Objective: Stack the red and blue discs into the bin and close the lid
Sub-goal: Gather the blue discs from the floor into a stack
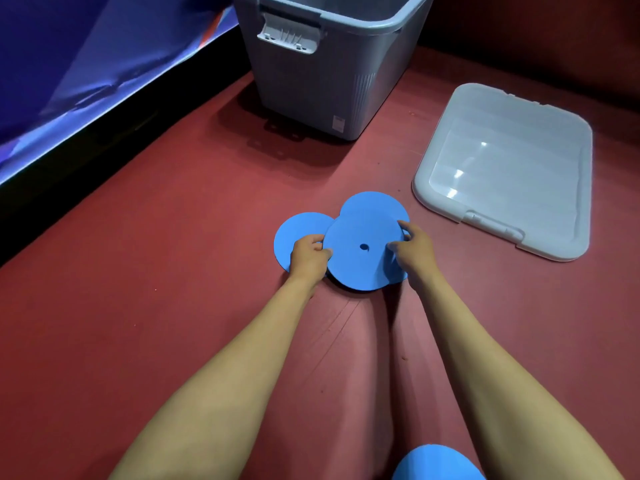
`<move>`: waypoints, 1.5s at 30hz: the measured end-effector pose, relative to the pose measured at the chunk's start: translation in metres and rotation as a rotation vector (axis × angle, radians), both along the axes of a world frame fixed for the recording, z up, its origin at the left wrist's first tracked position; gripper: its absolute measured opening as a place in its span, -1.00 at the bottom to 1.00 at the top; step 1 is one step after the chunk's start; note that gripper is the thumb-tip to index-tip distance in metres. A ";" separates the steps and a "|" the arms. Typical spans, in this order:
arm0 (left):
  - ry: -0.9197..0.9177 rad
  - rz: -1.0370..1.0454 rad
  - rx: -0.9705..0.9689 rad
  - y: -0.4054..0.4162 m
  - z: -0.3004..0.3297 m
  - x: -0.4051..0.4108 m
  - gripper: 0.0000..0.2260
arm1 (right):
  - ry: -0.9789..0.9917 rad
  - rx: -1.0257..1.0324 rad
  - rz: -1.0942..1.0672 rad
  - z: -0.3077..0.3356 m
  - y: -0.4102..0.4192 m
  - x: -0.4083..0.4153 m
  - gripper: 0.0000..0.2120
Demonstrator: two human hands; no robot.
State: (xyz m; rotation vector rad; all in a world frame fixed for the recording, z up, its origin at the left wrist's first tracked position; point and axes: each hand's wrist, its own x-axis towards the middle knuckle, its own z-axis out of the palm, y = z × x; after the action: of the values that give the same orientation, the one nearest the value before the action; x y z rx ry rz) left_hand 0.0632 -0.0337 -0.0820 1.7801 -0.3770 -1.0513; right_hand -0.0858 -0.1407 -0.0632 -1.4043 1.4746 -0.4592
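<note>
On the red floor (pixel 173 306), near the middle of the view, 3 blue discs overlap in a cluster. Both hands grip the top blue disc (pixel 360 268), which has a small round hole at its centre. The left hand (pixel 308 254) pinches its left edge, thumb on the upper face and fingers curled beneath. The right hand (pixel 414 251) pinches its right edge, fingertips pressed on the upper face. A dark shadow under the near edge indicates that this disc is raised slightly off the floor.

A second blue disc (pixel 298 230) lies flat to the left, partly covered by the left hand and by the held disc. A third blue disc (pixel 372 204) lies behind, its near part hidden under the held disc. A fourth blue disc (pixel 436 462) is cut off by the bottom edge of the view, between the forearms.

The grey bin (pixel 311 88) stands upright and open at the far centre, well apart from the discs, with a white latch handle (pixel 289 38) on its near face. The translucent lid (pixel 509 168) lies flat on the floor to the right of the bin, separate from it. A blue sheet (pixel 69 64) runs along the left side.
</note>
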 end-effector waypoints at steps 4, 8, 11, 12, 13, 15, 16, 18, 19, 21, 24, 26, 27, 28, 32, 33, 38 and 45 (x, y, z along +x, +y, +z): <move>-0.040 -0.023 -0.031 -0.017 -0.002 0.002 -0.71 | 0.031 0.029 -0.010 -0.005 -0.014 0.002 -0.39; -0.097 -0.085 -0.004 -0.028 -0.003 -0.001 -0.69 | 0.056 0.013 -0.003 -0.013 -0.017 0.003 -0.39; -0.133 -0.093 0.012 -0.031 -0.006 -0.004 -0.69 | 0.068 0.017 -0.032 -0.018 -0.016 0.003 -0.39; -0.146 -0.088 0.011 -0.031 -0.007 -0.004 -0.69 | 0.066 0.014 -0.044 -0.020 -0.015 0.003 -0.39; -0.154 -0.084 0.010 -0.031 -0.008 -0.004 -0.69 | 0.071 0.012 -0.050 -0.022 -0.015 0.004 -0.39; -0.145 -0.078 0.005 -0.031 -0.008 -0.004 -0.68 | 0.097 -0.009 -0.044 -0.025 -0.015 0.004 -0.38; -0.132 -0.073 0.003 -0.030 -0.007 -0.004 -0.69 | 0.104 -0.016 -0.042 -0.026 -0.015 0.005 -0.37; -0.112 -0.072 0.004 -0.028 -0.007 -0.005 -0.73 | 0.112 -0.026 -0.036 -0.026 -0.016 0.006 -0.37; -0.110 -0.070 0.000 -0.027 -0.007 -0.006 -0.75 | 0.115 -0.030 -0.031 -0.025 -0.016 0.005 -0.37; -0.115 -0.058 -0.015 -0.026 -0.008 -0.006 -0.74 | 0.097 -0.025 -0.044 -0.025 -0.015 0.003 -0.38; -0.132 -0.050 -0.039 -0.025 -0.006 -0.009 -0.78 | 0.019 0.028 -0.119 -0.025 -0.012 0.000 -0.39; -0.138 -0.054 -0.055 -0.025 -0.005 -0.010 -0.70 | -0.009 0.038 -0.145 -0.025 -0.010 -0.003 -0.40; -0.141 -0.053 -0.065 -0.025 -0.005 -0.010 -0.67 | -0.019 0.037 -0.147 -0.023 -0.009 -0.004 -0.40; -0.141 -0.048 -0.070 -0.024 -0.005 -0.011 -0.69 | -0.032 0.035 -0.144 -0.021 -0.008 -0.005 -0.41; -0.110 -0.015 -0.035 -0.020 -0.006 -0.011 -0.58 | -0.085 0.058 -0.134 -0.016 -0.001 -0.009 -0.45; -0.116 -0.015 -0.039 -0.017 -0.007 -0.010 -0.68 | -0.089 0.068 -0.126 -0.015 0.002 -0.010 -0.45; -0.124 0.010 -0.050 -0.001 -0.011 -0.006 -0.82 | -0.051 0.027 -0.048 -0.011 0.015 -0.012 -0.50; -0.083 0.170 -0.037 0.011 -0.007 0.012 -0.74 | -0.046 0.018 0.022 0.006 0.028 0.014 -0.47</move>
State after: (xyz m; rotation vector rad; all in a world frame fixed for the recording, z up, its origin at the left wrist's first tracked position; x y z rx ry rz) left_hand 0.0756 -0.0222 -0.0891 1.7924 -0.2888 -0.8483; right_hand -0.0713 -0.1129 -0.0576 -1.3856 1.4212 -0.4603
